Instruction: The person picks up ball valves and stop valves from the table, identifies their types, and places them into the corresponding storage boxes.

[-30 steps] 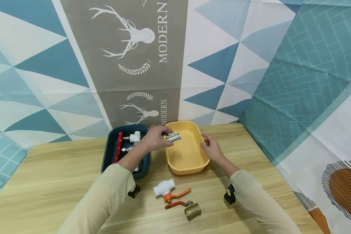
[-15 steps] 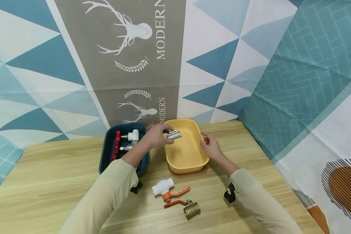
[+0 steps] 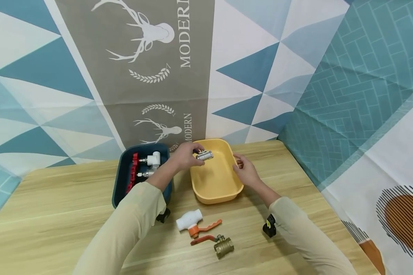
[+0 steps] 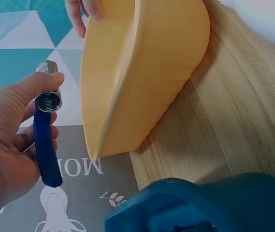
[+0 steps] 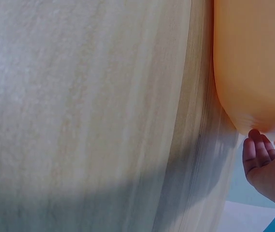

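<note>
Head view, nearest the near edge of the desk (image 3: 55,229): a brass valve (image 3: 223,246) with an orange lever lies there, and just beyond it a white plastic valve (image 3: 190,220) with an orange handle. Both lie apart from either hand.

Further in, toward the far edge, the dark blue tray (image 3: 122,191) sits on the left and holds red-handled valves (image 3: 133,172). The yellow tub (image 3: 215,191) stands just right of it, close but whether touching I cannot tell.

My left hand (image 3: 186,156) pinches the steel valve (image 3: 204,155) between thumb and fingers, held above the far left corner of the tub's interior, clear of its floor. On the left wrist view the valve's threaded end (image 4: 48,101) faces the camera and the blue lever (image 4: 46,154) lies across my palm, fingers curled round it.

My right hand (image 3: 245,172) rests against the tub's right rim, fingers bent on the edge. The right wrist view shows fingertips (image 5: 255,145) at the tub's outer wall (image 5: 253,63), so I judge it is steadying the tub rather than lifting it.

Assessment: to set the piece down well, I lower it until the body is close to the tub floor before loosening the pinch. I keep the lever clear of the rim and keep the steadying hand pressing so the light tub does not slide. Dropping from this height risks a bounce or a shifted tub.
</note>
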The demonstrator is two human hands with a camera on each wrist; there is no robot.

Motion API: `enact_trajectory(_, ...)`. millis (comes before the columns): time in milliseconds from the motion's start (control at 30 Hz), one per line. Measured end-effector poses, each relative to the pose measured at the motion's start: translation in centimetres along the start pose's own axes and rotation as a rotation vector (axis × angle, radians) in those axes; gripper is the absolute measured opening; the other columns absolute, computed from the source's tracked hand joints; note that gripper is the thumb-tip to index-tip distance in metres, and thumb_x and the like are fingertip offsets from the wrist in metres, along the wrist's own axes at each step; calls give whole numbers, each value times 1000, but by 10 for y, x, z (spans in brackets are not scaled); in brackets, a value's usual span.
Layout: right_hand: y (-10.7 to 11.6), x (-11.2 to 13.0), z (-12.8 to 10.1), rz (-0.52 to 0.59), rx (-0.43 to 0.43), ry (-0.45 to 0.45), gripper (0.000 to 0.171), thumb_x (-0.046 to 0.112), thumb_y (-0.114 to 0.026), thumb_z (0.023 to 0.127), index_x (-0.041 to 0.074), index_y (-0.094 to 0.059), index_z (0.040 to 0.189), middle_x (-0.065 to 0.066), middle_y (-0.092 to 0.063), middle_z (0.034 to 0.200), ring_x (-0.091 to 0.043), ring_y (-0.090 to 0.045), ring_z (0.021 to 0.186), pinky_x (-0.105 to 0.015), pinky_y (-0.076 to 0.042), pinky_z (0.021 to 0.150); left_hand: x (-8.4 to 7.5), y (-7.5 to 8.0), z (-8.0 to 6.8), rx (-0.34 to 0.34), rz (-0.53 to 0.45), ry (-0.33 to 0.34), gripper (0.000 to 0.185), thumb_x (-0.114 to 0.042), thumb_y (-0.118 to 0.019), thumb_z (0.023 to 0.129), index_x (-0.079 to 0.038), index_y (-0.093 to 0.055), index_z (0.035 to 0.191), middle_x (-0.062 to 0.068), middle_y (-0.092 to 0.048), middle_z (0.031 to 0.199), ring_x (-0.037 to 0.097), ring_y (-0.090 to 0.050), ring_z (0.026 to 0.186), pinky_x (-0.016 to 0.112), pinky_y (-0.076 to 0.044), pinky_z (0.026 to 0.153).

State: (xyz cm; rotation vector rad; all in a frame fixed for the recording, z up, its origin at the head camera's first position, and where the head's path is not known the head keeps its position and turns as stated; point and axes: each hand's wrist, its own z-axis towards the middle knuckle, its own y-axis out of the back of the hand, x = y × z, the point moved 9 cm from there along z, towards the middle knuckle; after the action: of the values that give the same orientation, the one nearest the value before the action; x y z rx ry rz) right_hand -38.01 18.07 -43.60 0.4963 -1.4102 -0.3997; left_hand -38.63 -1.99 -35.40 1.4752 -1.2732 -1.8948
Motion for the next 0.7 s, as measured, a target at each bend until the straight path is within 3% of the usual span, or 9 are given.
enact_trajectory(700, 0, -1, 0, 17, -16, -19, 43, 8, -53, 93, 4, -46, 135, -18, -57, 108, -22, -54, 88, -25, -48, 68, -1, -8, 18, -7, -28, 5, 45, -21, -74, 77, -6, -61, 118, 13, -61, 114, 27, -56, 103, 38, -47, 89)
